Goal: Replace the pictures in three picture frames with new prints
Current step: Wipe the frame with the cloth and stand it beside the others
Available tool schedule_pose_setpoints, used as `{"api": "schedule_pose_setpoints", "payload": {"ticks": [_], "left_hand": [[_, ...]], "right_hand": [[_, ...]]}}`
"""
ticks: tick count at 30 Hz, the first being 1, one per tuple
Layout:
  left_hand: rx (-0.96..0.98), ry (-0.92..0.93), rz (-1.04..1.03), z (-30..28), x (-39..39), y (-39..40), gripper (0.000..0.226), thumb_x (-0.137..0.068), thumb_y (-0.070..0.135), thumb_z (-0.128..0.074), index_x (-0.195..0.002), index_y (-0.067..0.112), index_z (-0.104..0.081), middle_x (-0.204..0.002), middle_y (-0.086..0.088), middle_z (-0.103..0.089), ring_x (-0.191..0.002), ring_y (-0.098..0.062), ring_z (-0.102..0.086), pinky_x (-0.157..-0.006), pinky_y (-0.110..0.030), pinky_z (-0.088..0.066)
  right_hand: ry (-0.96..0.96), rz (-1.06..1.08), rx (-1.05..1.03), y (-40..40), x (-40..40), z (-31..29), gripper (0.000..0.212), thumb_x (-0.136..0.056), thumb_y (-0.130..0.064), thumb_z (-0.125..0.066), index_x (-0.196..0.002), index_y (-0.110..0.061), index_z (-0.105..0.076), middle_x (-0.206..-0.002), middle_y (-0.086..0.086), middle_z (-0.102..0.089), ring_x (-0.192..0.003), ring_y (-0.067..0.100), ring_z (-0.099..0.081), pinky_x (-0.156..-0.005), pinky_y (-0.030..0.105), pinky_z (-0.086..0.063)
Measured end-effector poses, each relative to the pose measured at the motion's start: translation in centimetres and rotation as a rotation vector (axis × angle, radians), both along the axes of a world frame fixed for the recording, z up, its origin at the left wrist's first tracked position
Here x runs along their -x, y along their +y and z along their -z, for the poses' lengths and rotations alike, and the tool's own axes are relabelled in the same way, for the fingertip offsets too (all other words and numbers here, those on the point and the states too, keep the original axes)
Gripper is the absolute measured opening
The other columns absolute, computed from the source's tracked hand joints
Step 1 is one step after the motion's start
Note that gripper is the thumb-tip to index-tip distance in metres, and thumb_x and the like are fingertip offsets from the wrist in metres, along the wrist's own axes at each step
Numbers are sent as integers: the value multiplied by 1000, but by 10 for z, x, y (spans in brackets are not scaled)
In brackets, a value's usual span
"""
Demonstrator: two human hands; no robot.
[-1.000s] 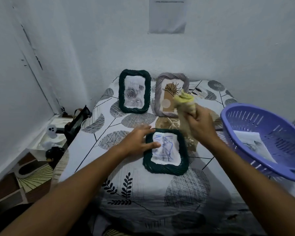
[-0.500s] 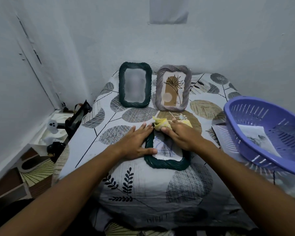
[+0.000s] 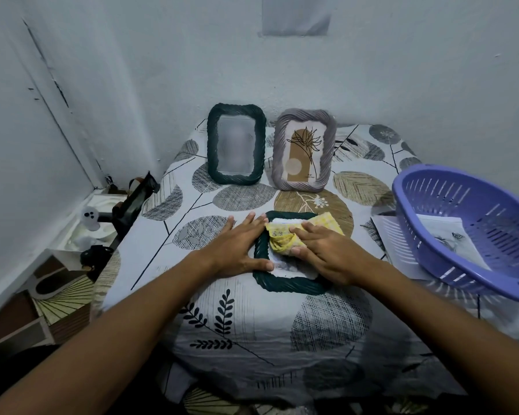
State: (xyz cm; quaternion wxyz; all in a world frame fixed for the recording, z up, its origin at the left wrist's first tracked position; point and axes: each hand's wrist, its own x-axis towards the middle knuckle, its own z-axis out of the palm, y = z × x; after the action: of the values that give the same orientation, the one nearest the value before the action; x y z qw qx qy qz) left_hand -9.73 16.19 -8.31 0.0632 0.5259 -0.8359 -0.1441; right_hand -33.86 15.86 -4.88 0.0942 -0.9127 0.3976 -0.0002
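Your right hand [image 3: 321,250] has brought yellow cloth [image 3: 285,235] down from mid-air onto flat green frame [image 3: 285,284], fingers pressing it on glass. Left hand [image 3: 237,247], fingers straight, steadies frame's left edge. Wiping step likely; basket [image 3: 462,223] right of frame.

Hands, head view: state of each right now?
Left hand: open, flat, steadying the flat-lying dark green twisted-rim picture frame.
Right hand: open, pressing the yellow cloth onto it.
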Motion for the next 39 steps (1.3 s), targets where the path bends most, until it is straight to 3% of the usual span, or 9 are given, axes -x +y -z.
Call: {"api": "schedule_pose_setpoints", "payload": {"ticks": [2,9,16,20,22,27,31,35,39], "left_hand": [[-1,1,3,0,0,0,126,-56,95,-22,-152,16,3,-160,1,3,-145,-12,11,-117,-46,10],[-6,22,-14,-3,2,1,118,-61,87,-33,-153,20,-1,-159,1,1,-146,-15,10,-116,-54,10],[-13,-8,-26,1,0,0,112,-71,79,-44,-152,18,2,-160,2,4,-145,-12,13,-116,-52,11],[-31,-2,-12,-2,1,0,122,-61,90,-34,-152,17,4,-160,1,5,-144,-10,14,-116,-52,12],[-41,7,-25,-4,2,1,122,-64,88,-39,-152,17,6,-160,0,5,-140,-6,16,-116,-50,12],[-41,25,-62,-8,5,5,110,-77,68,-54,-152,16,7,-159,-6,4,-132,-1,16,-117,-46,12],[-53,44,-88,-6,5,5,115,-74,71,-55,-152,14,7,-159,-6,4,-132,-1,15,-118,-44,12],[-48,52,-69,0,2,0,124,-62,84,-44,-152,16,8,-160,-4,4,-143,-8,14,-118,-47,11],[-52,61,-66,0,1,1,126,-61,86,-43,-151,18,11,-160,-4,5,-145,-10,12,-118,-47,12]], "right_hand": [[8,41,41,-7,-9,-2,54,-104,-42,-23,-149,-15,-33,-159,2,-23,-148,22,-13,-118,32,-10],[4,75,29,-18,-28,10,54,-101,-49,-18,-147,-27,-35,-161,1,-15,-149,23,-4,-120,37,-4],[-45,-30,-80,9,1,3,88,-79,-71,4,-149,-29,-28,-157,-12,-11,-148,9,-2,-120,28,-2],[45,33,2,-2,2,3,104,-73,-76,16,-150,-22,-30,-160,-4,-16,-149,17,-7,-119,30,-6],[69,85,41,-15,-6,4,109,-72,-77,18,-149,-20,-33,-160,1,-17,-149,23,-8,-119,35,-8],[81,133,105,-32,-38,12,55,-103,-48,-15,-150,-24,-31,-161,4,-13,-149,30,-4,-119,42,-8],[31,57,72,-22,-39,12,47,-104,-45,-18,-146,-37,-37,-160,-1,-17,-149,30,-5,-119,42,-7],[-41,-80,7,-3,-21,3,76,-92,-67,-3,-138,-30,-50,-154,1,-35,-147,26,-17,-118,41,-17],[-8,-76,51,-1,-12,-1,90,-86,-67,5,-134,-22,-56,-147,4,-45,-142,28,-31,-115,40,-27]]}}
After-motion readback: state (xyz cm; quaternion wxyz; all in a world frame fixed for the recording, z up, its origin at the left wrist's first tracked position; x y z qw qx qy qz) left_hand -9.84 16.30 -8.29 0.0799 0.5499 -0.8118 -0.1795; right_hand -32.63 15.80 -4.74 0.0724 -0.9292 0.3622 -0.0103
